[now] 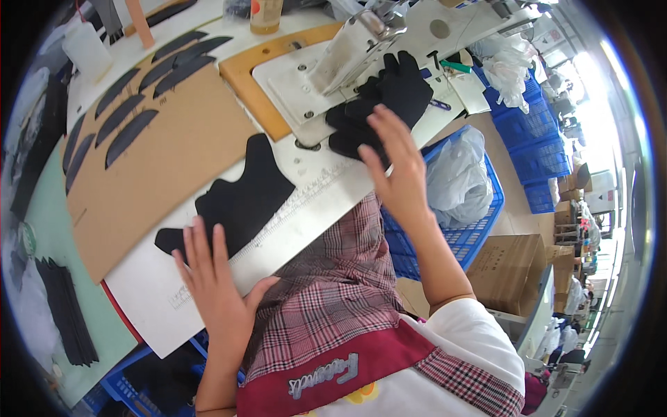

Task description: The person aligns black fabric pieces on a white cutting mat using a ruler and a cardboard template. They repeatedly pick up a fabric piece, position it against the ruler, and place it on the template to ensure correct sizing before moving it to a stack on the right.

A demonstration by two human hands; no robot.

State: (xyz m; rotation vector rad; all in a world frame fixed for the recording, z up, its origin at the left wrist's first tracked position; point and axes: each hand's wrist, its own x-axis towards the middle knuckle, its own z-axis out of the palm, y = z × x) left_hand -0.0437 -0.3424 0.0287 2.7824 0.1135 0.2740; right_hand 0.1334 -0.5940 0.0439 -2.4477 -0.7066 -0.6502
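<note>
A black cut fabric piece (243, 198) with lobed edges lies flat on the white sewing table (326, 201). My left hand (217, 288) rests its fingertips on the near-left end of it, fingers spread. To the right, a loose heap of black fabric pieces (403, 90), some with finger-like ends, sits beside the sewing machine (340, 62). Over the near edge of that heap is my right hand (401, 170), its thumb and fingers apart and gripping nothing. Whether its fingertips touch the fabric I cannot tell.
Brown cardboard (160, 153) at the left carries several dark curved pieces. A ruler strip (285, 208) runs along the table. Small tools, among them a green-handled one (455, 67), lie past the heap. A blue basket (486, 222) holding a plastic bag stands right of my lap.
</note>
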